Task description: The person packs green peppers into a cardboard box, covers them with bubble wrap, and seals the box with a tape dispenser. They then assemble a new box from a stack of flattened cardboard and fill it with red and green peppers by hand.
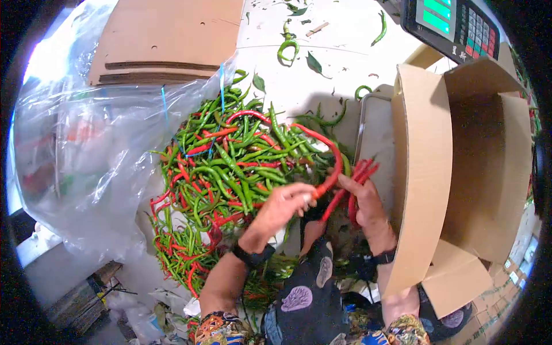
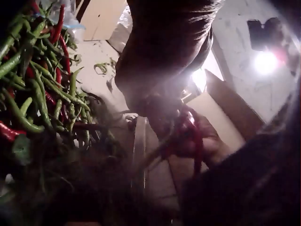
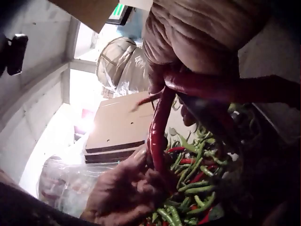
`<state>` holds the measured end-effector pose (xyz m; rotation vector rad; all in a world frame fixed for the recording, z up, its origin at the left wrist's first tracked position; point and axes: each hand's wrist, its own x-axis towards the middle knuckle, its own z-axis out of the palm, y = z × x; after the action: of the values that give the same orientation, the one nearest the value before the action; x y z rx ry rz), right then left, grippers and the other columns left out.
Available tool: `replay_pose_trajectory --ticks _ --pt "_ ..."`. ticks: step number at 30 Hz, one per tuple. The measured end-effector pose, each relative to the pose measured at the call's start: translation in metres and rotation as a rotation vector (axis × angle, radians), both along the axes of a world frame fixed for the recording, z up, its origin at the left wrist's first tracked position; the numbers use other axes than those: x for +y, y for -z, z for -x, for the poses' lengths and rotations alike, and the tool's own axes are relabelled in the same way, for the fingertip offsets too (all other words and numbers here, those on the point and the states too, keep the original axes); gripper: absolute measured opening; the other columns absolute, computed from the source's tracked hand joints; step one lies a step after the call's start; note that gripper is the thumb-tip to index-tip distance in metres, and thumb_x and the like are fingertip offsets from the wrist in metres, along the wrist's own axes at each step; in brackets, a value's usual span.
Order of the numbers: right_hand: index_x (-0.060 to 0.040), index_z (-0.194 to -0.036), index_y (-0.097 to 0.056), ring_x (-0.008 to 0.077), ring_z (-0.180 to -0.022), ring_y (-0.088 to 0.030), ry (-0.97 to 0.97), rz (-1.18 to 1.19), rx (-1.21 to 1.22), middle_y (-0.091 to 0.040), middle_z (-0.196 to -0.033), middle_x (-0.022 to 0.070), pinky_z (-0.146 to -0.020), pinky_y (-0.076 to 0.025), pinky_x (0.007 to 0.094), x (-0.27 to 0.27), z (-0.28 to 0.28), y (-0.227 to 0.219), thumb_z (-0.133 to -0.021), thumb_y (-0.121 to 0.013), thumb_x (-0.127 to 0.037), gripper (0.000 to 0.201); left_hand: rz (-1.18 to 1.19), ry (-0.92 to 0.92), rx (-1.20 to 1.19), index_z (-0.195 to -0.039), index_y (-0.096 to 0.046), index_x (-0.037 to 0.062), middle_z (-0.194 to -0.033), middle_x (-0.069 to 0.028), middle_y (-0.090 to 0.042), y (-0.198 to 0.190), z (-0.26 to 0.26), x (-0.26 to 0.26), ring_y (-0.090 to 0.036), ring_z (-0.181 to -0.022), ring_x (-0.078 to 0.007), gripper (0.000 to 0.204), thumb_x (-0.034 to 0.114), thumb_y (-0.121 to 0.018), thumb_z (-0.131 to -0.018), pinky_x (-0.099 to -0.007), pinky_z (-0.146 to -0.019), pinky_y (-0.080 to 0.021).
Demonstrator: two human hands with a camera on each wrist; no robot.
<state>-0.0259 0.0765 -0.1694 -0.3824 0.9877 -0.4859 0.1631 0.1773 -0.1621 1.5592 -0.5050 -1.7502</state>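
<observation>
My left hand [image 1: 283,208] pinches the lower end of a long curved red chili pepper [image 1: 335,154] at the near right side of the pile. Beside it, my right hand [image 1: 370,206] grips several red chili peppers [image 1: 363,170], their ends sticking out above and below the fingers. The right wrist view shows the left hand [image 3: 124,188] with its fingertips on a glossy red chili [image 3: 160,129], just below the right hand [image 3: 202,37]. In the left wrist view the left hand [image 2: 164,52] is dark and partly hides the right hand.
A large heap of green and red chilies [image 1: 230,167] lies left of the hands. An upright cardboard box [image 1: 422,172] with raised flaps stands at right, below a digital scale [image 1: 454,26]. Clear plastic sheeting [image 1: 75,149] and flat cardboard [image 1: 167,34] are at left.
</observation>
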Motion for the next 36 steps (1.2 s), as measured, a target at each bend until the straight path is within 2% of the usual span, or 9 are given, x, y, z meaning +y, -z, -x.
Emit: replay_pose_trajectory --ticks 4,6,10,14,18,19,28,34,36 --pt "-0.0006 -0.114 -0.062 0.0164 -0.092 -0.066 -0.1 0.068 -0.111 -0.069 -0.103 0.0083 -0.084 -0.051 0.0314 0.01 -0.012 -0.022 -0.088 -0.066 -0.014 0.03 -0.033 0.171 -0.059 -0.117 -0.064 0.0004 -0.099 -0.004 -0.065 -0.029 0.011 0.048 -0.062 -0.086 -0.0109 0.028 0.016 -0.061 -0.094 -0.0277 -0.08 -0.051" --pt "-0.0013 -0.116 -0.059 0.0178 -0.085 -0.068 -0.107 0.142 -0.085 -0.07 -0.096 0.0075 -0.08 -0.056 0.0316 0.022 -0.014 -0.035 -0.085 -0.069 -0.01 0.033 0.245 0.038 -0.255 -0.116 -0.064 0.0014 -0.107 -0.0047 -0.064 -0.037 0.008 0.061 -0.062 -0.089 -0.0118 0.028 0.011 -0.064 -0.09 -0.0275 -0.078 -0.052" --pt "-0.0013 -0.111 -0.061 0.015 -0.084 -0.065 -0.25 0.226 -0.081 -0.068 -0.094 0.0055 -0.079 -0.053 0.0296 0.036 -0.016 -0.061 -0.084 -0.072 -0.012 0.031 0.194 -0.405 -0.128 -0.134 -0.051 -0.004 -0.116 -0.0084 -0.062 -0.072 -0.001 0.052 -0.059 -0.104 -0.0127 0.051 0.016 -0.069 -0.09 -0.0274 -0.089 -0.049" --pt "-0.0011 -0.11 -0.061 0.014 -0.087 -0.064 -0.262 0.235 -0.04 -0.067 -0.096 0.0055 -0.082 -0.053 0.0299 0.046 -0.018 -0.077 -0.083 -0.073 -0.015 0.032 0.341 -0.506 -0.021 -0.131 -0.056 -0.0014 -0.114 -0.0068 -0.063 -0.08 0.004 0.051 -0.06 -0.1 -0.0107 0.039 0.016 -0.063 -0.096 -0.0245 -0.084 -0.049" --pt "-0.0002 -0.115 -0.058 0.0171 -0.093 -0.066 -0.29 0.236 -0.097 -0.069 -0.101 0.0093 -0.088 -0.053 0.0332 0.051 -0.015 -0.083 -0.083 -0.072 -0.014 0.037 0.39 -0.71 0.065 -0.12 -0.06 -0.0006 -0.109 -0.0094 -0.065 -0.085 0.012 0.047 -0.062 -0.1 -0.0169 0.027 0.017 -0.052 -0.102 -0.0323 -0.09 -0.048" --pt "0.0005 -0.117 -0.057 0.0195 -0.095 -0.067 -0.269 0.196 -0.127 -0.069 -0.104 0.0118 -0.091 -0.052 0.0351 0.054 -0.014 -0.074 -0.084 -0.071 -0.014 0.039 0.407 -0.706 0.091 -0.113 -0.059 0.0048 -0.112 -0.0129 -0.065 -0.082 0.006 0.053 -0.063 -0.106 -0.0264 0.021 0.021 -0.05 -0.102 -0.0449 -0.097 -0.047" --pt "0.0033 -0.128 -0.051 0.0274 -0.108 -0.065 -0.16 -0.088 -0.429 -0.063 -0.121 0.021 -0.096 -0.051 0.0383 0.053 -0.012 -0.048 -0.087 -0.065 -0.01 0.045 0.242 -0.645 0.067 -0.114 -0.057 0.0007 -0.104 -0.0117 -0.065 -0.094 -0.012 0.079 -0.065 -0.097 -0.0206 0.023 0.019 -0.051 -0.102 -0.0348 -0.077 -0.056" --pt "-0.0031 -0.123 -0.06 0.0115 -0.1 -0.061 -0.456 0.407 -0.178 -0.067 -0.113 0.0018 -0.091 -0.049 0.0313 0.055 -0.026 -0.079 -0.078 -0.079 -0.015 0.05 0.325 -0.566 0.108 -0.117 -0.058 -0.0021 -0.103 -0.008 -0.066 -0.102 0.015 0.033 -0.067 -0.083 -0.0147 0.021 0.009 -0.053 -0.1 -0.0269 -0.073 -0.058" --pt "-0.0025 -0.117 -0.064 0.0176 -0.093 -0.067 -0.414 0.674 0.063 -0.07 -0.104 0.0084 -0.084 -0.052 0.0344 0.06 -0.027 -0.09 -0.079 -0.077 -0.017 0.042 0.347 -0.497 0.084 -0.121 -0.057 -0.004 -0.11 -0.0098 -0.063 -0.11 0.019 0.028 -0.063 -0.099 -0.0157 0.027 0.012 -0.056 -0.099 -0.03 -0.08 -0.056"
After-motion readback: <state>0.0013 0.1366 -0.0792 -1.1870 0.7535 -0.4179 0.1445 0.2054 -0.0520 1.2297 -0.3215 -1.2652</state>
